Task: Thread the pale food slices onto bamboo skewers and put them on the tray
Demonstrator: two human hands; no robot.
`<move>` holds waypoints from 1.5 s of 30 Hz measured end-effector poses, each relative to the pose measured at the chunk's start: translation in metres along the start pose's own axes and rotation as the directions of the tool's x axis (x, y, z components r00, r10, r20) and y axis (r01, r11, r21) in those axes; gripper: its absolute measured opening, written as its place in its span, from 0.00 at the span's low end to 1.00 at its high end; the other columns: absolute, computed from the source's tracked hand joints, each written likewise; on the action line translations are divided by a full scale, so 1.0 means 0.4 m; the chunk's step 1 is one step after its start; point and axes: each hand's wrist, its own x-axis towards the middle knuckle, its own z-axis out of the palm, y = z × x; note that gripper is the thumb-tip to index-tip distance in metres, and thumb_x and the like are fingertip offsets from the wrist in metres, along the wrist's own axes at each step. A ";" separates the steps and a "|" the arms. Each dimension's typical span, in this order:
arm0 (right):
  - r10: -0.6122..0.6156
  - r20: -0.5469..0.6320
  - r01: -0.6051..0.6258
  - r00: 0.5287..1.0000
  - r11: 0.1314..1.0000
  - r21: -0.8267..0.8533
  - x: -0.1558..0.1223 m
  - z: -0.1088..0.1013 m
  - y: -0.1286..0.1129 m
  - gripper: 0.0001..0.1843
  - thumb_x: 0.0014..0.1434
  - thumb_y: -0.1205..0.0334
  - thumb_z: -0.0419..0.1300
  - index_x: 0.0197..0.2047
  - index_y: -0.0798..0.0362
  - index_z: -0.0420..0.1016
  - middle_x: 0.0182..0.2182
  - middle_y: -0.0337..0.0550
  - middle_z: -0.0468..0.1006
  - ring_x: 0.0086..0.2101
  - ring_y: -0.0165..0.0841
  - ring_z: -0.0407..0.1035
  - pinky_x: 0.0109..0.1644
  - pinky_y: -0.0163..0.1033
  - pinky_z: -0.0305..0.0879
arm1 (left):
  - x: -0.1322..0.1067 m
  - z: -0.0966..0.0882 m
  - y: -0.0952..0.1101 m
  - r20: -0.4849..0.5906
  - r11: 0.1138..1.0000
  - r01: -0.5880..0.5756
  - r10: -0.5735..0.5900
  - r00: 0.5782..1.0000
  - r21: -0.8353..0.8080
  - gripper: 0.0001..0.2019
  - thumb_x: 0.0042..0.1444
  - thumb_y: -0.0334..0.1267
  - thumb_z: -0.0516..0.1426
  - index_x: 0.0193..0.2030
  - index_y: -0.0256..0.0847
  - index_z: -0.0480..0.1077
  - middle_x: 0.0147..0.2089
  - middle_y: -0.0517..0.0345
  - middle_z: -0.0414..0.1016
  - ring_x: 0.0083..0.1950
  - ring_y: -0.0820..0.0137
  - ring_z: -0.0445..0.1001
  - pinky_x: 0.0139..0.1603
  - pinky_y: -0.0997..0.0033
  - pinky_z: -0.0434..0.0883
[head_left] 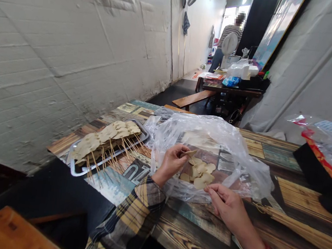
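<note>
My left hand (172,162) is closed in a pinch on a folded pale slice (189,153) held over an open clear plastic bag (235,149). Inside the bag lie several more flat pale slices (201,174). My right hand (225,203) is closed on a thin bamboo skewer (210,187), its tip pointing towards the slices. To the left stands a metal tray (78,169) piled with finished skewers of the same slices (105,137), their sticks pointing towards me.
A bundle of bare bamboo skewers (301,230) lies on the patterned wooden table (194,241) at the right. A red-edged plastic bag (329,148) sits far right. A white brick wall runs along the left. A person (229,39) stands at a distant table.
</note>
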 end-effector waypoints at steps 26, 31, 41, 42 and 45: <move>-0.092 0.017 0.093 0.996 0.995 -0.042 0.004 -0.021 0.042 0.20 0.61 0.47 0.55 0.40 0.54 0.79 0.17 0.36 0.69 0.18 0.30 0.63 0.23 0.35 0.58 | 0.000 -0.017 -0.003 0.057 0.805 0.309 -0.327 0.943 -0.506 0.13 0.37 0.38 0.68 0.29 0.35 0.73 0.27 0.61 0.69 0.27 0.78 0.64 0.28 0.76 0.59; -0.105 0.000 0.104 0.994 0.991 -0.085 0.005 -0.025 0.037 0.19 0.60 0.47 0.56 0.38 0.52 0.80 0.15 0.35 0.68 0.17 0.31 0.63 0.24 0.36 0.60 | -0.004 -0.017 0.000 0.077 0.802 0.337 -0.345 0.935 -0.493 0.13 0.37 0.38 0.67 0.29 0.36 0.73 0.27 0.62 0.68 0.27 0.78 0.64 0.26 0.77 0.58; -0.096 -0.021 0.094 0.995 0.990 -0.103 -0.002 -0.019 0.024 0.19 0.60 0.48 0.55 0.39 0.52 0.80 0.16 0.35 0.69 0.18 0.31 0.63 0.24 0.36 0.60 | -0.006 -0.015 -0.005 0.050 0.830 0.290 -0.304 0.951 -0.477 0.12 0.39 0.38 0.66 0.30 0.35 0.72 0.27 0.62 0.68 0.26 0.78 0.64 0.27 0.76 0.59; -0.091 -0.020 0.088 0.996 0.991 -0.101 -0.003 -0.019 0.022 0.19 0.60 0.47 0.55 0.39 0.52 0.80 0.15 0.35 0.68 0.18 0.31 0.63 0.24 0.36 0.59 | -0.006 -0.015 -0.005 0.048 0.829 0.290 -0.305 0.951 -0.479 0.12 0.39 0.38 0.66 0.30 0.35 0.72 0.27 0.62 0.68 0.26 0.77 0.64 0.27 0.76 0.59; -0.097 -0.027 0.094 0.995 0.991 -0.097 -0.001 -0.017 0.020 0.20 0.60 0.46 0.55 0.38 0.52 0.80 0.15 0.34 0.68 0.17 0.31 0.63 0.24 0.36 0.59 | -0.006 -0.014 -0.004 0.036 0.832 0.284 -0.304 0.952 -0.476 0.12 0.39 0.37 0.66 0.30 0.35 0.72 0.27 0.62 0.69 0.27 0.77 0.64 0.28 0.76 0.59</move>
